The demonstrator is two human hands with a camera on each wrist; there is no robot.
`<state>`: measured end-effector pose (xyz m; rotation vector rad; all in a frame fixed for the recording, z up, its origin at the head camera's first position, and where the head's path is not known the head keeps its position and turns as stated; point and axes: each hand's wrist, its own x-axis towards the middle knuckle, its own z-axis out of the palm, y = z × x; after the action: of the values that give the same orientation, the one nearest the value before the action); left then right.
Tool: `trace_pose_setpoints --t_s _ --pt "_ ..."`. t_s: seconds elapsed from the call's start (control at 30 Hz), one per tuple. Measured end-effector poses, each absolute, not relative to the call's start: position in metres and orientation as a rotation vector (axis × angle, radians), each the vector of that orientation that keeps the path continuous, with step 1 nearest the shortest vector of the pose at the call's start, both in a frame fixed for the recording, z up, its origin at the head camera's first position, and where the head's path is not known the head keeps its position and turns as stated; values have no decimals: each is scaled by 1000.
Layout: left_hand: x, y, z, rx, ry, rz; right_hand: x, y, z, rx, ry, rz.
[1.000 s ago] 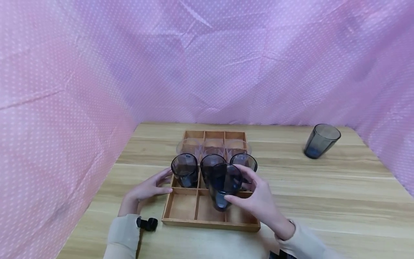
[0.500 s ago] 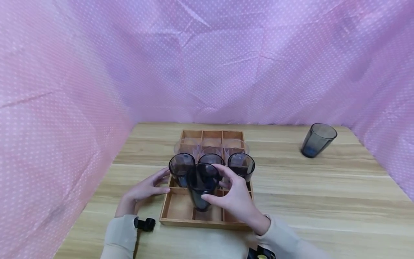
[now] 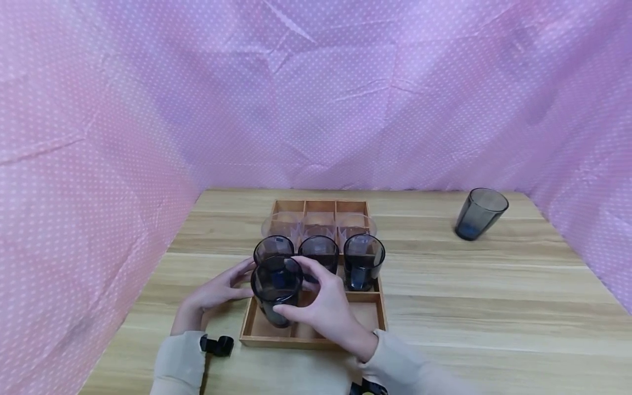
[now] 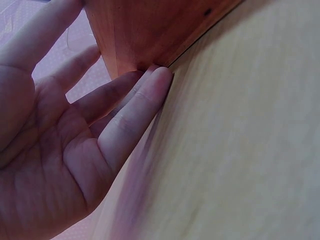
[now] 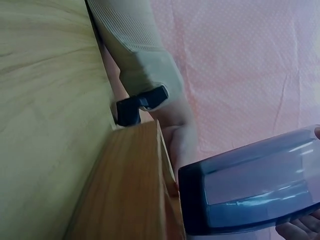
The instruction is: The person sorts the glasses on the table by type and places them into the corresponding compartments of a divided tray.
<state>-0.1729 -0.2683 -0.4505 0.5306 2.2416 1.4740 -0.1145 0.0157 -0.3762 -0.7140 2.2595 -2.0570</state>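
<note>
A smoky dark glass tumbler is pinched between the thumb and fingers of my right hand, over the front left compartment of a wooden divided box. In the right wrist view its thick base, low on the tumbler, sits close by the box's wall. Behind it, three more dark tumblers stand in a row, among them the right one. My left hand rests its outstretched fingers against the box's left side. In the left wrist view the fingertips touch the wooden wall near the tabletop.
Several clear cups, one at the right, stand behind the dark row. At the back are low compartments of the box. Another smoky tumbler stands far right on the wooden table. Pink dotted cloth surrounds the table.
My right hand has carried the dark tumbler leftward, from the front row's middle to above its left compartment. The left hand stays at the box's side.
</note>
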Motion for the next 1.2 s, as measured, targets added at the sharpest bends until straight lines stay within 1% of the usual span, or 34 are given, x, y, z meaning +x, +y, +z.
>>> trace_pose_setpoints --t_s 0.33,0.93,1.2 --pt "-174 -268 -452 589 2230 1504 -113 3 -383 -637 2217 -2083" --pt "-177 -269 -451 606 2208 1501 -115 1 -392 -613 2288 -1977" --pt "-175 -270 -451 601 2221 1494 -113 0 -391 -613 2317 -1933"
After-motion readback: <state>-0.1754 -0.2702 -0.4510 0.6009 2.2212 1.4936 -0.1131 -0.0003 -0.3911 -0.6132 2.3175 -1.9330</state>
